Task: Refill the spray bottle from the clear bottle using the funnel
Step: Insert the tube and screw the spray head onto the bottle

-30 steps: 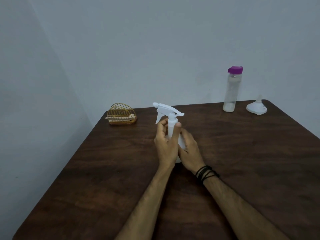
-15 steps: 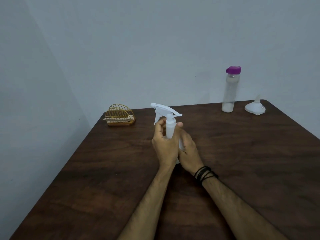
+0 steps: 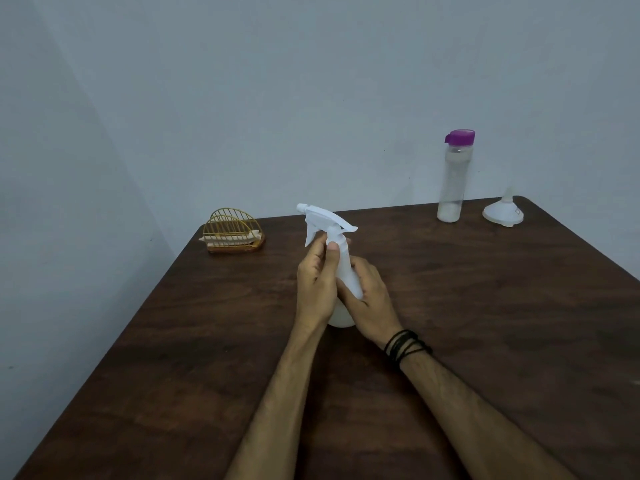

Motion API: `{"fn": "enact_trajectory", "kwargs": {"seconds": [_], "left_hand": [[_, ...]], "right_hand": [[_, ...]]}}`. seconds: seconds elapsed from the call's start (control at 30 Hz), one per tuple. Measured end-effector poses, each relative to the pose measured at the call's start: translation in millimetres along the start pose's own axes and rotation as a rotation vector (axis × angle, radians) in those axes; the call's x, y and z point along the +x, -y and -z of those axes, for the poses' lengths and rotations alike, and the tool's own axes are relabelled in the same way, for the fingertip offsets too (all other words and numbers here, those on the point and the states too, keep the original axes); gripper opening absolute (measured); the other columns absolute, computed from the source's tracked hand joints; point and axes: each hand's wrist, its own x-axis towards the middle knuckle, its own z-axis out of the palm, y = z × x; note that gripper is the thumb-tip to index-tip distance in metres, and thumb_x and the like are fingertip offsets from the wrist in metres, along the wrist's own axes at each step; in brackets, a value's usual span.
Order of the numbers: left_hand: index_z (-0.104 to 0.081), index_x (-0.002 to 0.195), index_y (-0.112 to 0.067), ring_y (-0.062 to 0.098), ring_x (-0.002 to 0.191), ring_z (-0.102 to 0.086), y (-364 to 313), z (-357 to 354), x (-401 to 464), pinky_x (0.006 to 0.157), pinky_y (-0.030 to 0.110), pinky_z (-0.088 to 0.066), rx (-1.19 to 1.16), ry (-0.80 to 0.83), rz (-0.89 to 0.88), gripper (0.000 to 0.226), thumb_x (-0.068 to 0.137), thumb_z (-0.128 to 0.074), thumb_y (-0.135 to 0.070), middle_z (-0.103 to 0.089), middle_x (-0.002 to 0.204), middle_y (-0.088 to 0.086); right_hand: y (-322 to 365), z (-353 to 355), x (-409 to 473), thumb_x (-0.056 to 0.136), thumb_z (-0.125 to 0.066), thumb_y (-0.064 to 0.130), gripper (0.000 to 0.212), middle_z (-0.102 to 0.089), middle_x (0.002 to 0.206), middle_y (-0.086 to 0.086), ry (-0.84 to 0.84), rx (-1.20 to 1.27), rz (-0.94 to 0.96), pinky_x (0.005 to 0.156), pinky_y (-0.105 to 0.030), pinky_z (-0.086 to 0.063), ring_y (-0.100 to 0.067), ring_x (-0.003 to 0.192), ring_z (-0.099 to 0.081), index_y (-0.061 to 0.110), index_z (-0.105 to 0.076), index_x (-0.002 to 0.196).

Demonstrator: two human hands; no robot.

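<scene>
A white spray bottle (image 3: 346, 271) stands upright in the middle of the dark wooden table (image 3: 485, 306), its trigger head pointing left. My left hand (image 3: 317, 285) grips its neck collar just under the trigger head. My right hand (image 3: 370, 299) wraps around the bottle's body and hides most of it. At the back right stands a tall clear bottle (image 3: 453, 181) with a purple cap on and a little liquid at its bottom. A white funnel (image 3: 503, 211) lies mouth down to its right, spout pointing up.
A gold wire holder (image 3: 232, 231) with white sticks in it sits at the table's back left corner. Plain walls rise behind and to the left. Black bands circle my right wrist (image 3: 407, 344).
My left-hand fingers have shifted around the bottle's neck collar, and the trigger head sits slightly turned. The bottle stays on the table in the same spot.
</scene>
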Motion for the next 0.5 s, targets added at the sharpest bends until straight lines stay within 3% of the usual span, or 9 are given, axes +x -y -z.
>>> {"fn": "enact_trajectory", "kwargs": {"seconds": [0.07,0.17,0.3,0.5], "left_hand": [[-0.068,0.105,-0.038,0.007,0.100,-0.068,-1,2,2,0.082,0.020,-0.052,0.036,0.018,0.007,0.023,0.105,-0.049,-0.025,-0.074,0.105,-0.002],[-0.071,0.102,-0.025,0.009,0.095,-0.071,1,5,6,0.081,0.024,-0.055,0.018,-0.044,0.032,0.009,0.094,-0.068,-0.028,-0.076,0.098,-0.003],[-0.066,0.091,-0.020,0.014,0.086,-0.074,1,-3,7,0.077,0.033,-0.060,0.036,-0.246,0.058,0.040,0.066,-0.091,-0.039,-0.077,0.089,0.000],[-0.062,0.088,-0.022,0.009,0.084,-0.073,3,-7,7,0.073,0.025,-0.059,0.081,-0.307,-0.034,0.044,0.062,-0.093,-0.040,-0.075,0.089,-0.004]], "right_hand": [[0,0,1,0.083,-0.046,0.075,0.047,-0.052,0.111,0.031,-0.002,-0.004,-0.007,0.083,-0.012,-0.040,0.005,0.109,-0.049,0.042,-0.050,0.116],[-2,0,1,0.082,-0.046,0.076,0.054,-0.053,0.114,0.026,0.006,0.000,-0.020,0.084,-0.013,-0.039,0.006,0.110,-0.048,0.037,-0.052,0.120],[-6,-1,1,0.085,-0.050,0.065,0.053,-0.055,0.118,0.016,0.029,-0.005,-0.022,0.089,-0.017,-0.041,0.001,0.112,-0.049,0.029,-0.053,0.123],[-8,-1,2,0.084,-0.050,0.062,0.056,-0.056,0.118,0.010,0.045,-0.003,-0.023,0.091,-0.025,-0.045,-0.004,0.111,-0.050,0.023,-0.053,0.124]]}}
